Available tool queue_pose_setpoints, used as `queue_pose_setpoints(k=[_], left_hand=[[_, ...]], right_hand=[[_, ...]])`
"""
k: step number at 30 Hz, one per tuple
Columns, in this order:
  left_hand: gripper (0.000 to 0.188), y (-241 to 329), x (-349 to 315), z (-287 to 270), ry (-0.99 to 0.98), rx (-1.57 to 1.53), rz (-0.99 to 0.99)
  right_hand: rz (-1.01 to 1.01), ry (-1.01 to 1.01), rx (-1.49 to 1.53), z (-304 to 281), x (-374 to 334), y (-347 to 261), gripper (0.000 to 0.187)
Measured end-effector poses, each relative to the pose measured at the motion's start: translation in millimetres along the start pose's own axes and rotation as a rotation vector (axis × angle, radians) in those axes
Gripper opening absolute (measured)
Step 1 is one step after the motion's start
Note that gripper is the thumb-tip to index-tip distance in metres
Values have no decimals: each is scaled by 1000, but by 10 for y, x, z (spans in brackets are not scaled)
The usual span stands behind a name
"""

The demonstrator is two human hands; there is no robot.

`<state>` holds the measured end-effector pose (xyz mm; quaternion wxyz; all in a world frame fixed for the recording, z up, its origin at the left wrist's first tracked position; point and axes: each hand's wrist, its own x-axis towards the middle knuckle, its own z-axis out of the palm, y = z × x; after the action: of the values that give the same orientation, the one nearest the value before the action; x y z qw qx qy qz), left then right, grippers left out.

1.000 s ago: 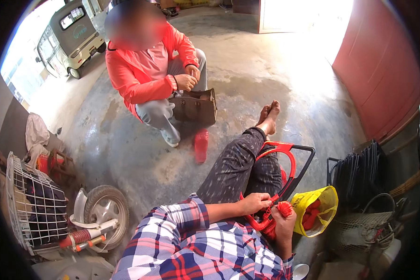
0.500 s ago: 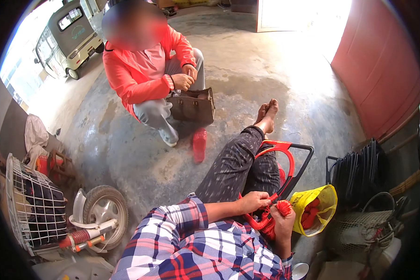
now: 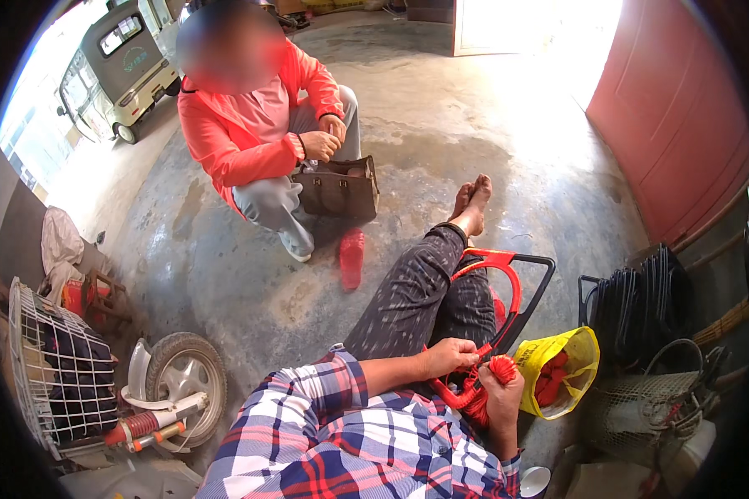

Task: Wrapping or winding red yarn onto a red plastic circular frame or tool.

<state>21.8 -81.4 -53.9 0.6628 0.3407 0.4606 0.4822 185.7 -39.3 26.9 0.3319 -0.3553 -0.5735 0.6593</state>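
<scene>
Across my lap lies a frame with a red loop (image 3: 516, 287) and black bars (image 3: 539, 301). My right hand (image 3: 503, 399) is closed round a bundle of red cord (image 3: 503, 368), whose bunched end sticks out above the fist. More red cord hangs below, between the hands. Just to the left, my left hand (image 3: 448, 358) is closed with its fingertips together beside the frame's lower part; what they pinch is too small to tell. A yellow bag (image 3: 587, 353), standing open by my right hand, has red material (image 3: 551, 381) inside.
A person (image 3: 245, 137) in a coral jacket squats ahead, hands together above a brown bag (image 3: 334, 195). A red slipper (image 3: 351, 259) lies on the floor. At left are a wheel (image 3: 187, 387) and white wire basket (image 3: 66, 366); at right, black folded frames (image 3: 637, 291) and a mesh basket (image 3: 645, 407).
The whole view has shifted slightly, moving the scene a little to the left. Both hands keep nearly the same place and grip, with the left fingers a touch lower beside the frame.
</scene>
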Motion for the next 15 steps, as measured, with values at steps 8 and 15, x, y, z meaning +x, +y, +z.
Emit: queue_pose_setpoints(k=[8,15], left_hand=[[17,213,12,132,113,-14,-30],[16,400,18,273,126,-251,77]], right_hand=[[-13,23,-14,1,99,-134,10],[-11,47,91,60,195,-405,4]])
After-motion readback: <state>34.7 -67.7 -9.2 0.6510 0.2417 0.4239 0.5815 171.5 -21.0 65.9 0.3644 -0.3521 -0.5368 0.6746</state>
